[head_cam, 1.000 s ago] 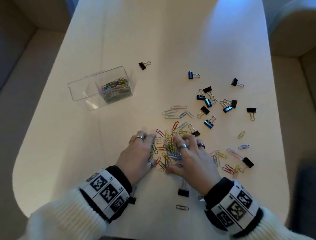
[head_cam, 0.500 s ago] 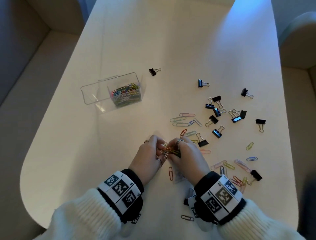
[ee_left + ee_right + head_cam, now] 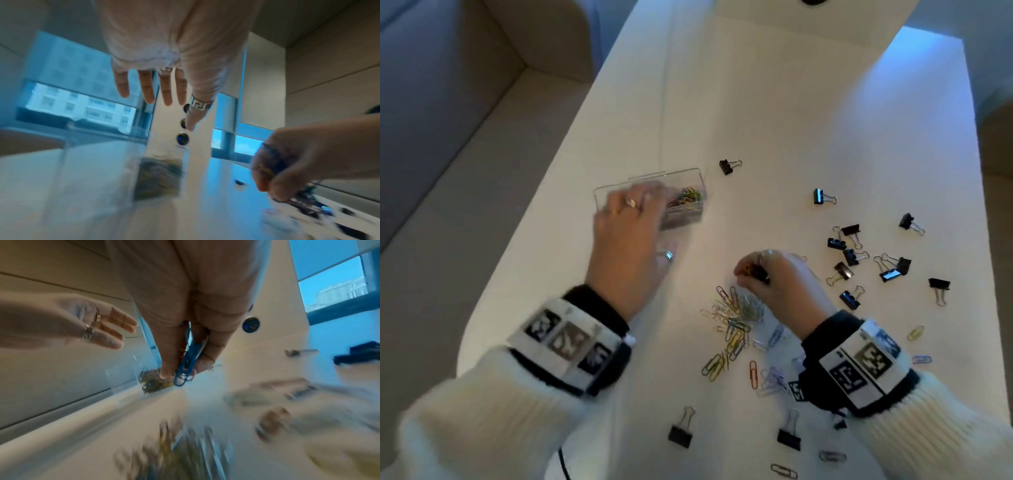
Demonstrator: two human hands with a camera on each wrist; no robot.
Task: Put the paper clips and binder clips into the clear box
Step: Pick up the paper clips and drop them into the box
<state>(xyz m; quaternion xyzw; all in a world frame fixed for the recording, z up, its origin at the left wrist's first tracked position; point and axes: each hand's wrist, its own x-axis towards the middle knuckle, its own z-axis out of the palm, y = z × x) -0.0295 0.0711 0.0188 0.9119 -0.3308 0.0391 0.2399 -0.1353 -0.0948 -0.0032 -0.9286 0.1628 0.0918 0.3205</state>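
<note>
The clear box [image 3: 688,178] stands left of centre on the white table, with coloured paper clips heaped in its right end. My left hand [image 3: 630,219] hovers over the box's left part, fingers straight and spread, holding nothing; the left wrist view shows the blurred box [image 3: 158,177] below the fingers. My right hand [image 3: 767,274] is raised over the table's middle and pinches a bunch of paper clips [image 3: 188,360], blue ones showing. A heap of loose paper clips [image 3: 736,318] lies just below it. Several black binder clips [image 3: 849,253] are scattered to the right.
Two binder clips [image 3: 681,431] lie near the table's front edge, and one [image 3: 727,167] sits behind the box. Single paper clips [image 3: 915,332] lie at the right. A beige sofa [image 3: 448,137] runs along the table's left side.
Both hands were together gathering clips at the heap. Now my left hand has swung up and left to the box, and my right hand has lifted with a bunch of clips.
</note>
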